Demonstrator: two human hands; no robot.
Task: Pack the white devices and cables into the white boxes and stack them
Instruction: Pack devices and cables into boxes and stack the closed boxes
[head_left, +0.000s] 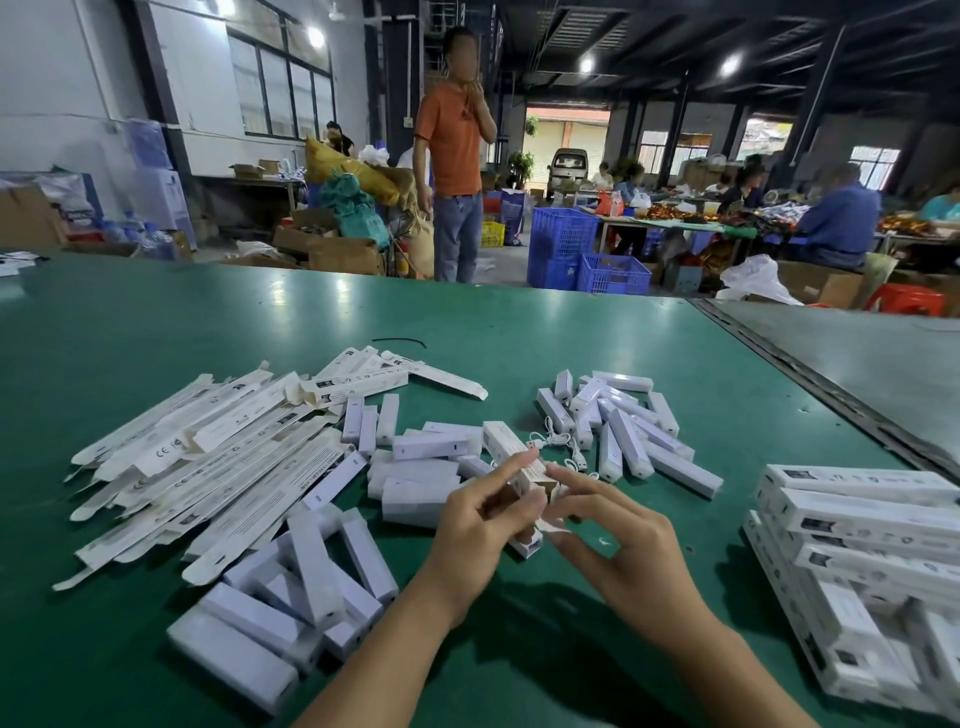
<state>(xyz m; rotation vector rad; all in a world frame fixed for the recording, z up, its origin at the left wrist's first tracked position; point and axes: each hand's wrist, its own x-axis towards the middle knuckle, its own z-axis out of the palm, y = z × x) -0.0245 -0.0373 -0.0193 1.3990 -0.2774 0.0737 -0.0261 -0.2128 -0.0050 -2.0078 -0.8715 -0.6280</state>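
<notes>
Head view: a box (505, 442) is held between both hands, tilted away from the wearer. Its middle is gripped by the left hand (480, 525), whose fingers are curled round it, the index finger stretched along its top. Its near open end is met by the right hand (621, 543), index fingertip and thumb set at the flap; whether the flap is pinched cannot be told. Cables (558, 446) are seen on the table (519, 332) just beyond the grip. Devices (311, 577) are heaped to the left of the grip, and another heap (631, 441) is seen beyond it to the right. Flat boxes (208, 467) are spread further left. Packed boxes (857, 540) are stacked well to the right.
</notes>
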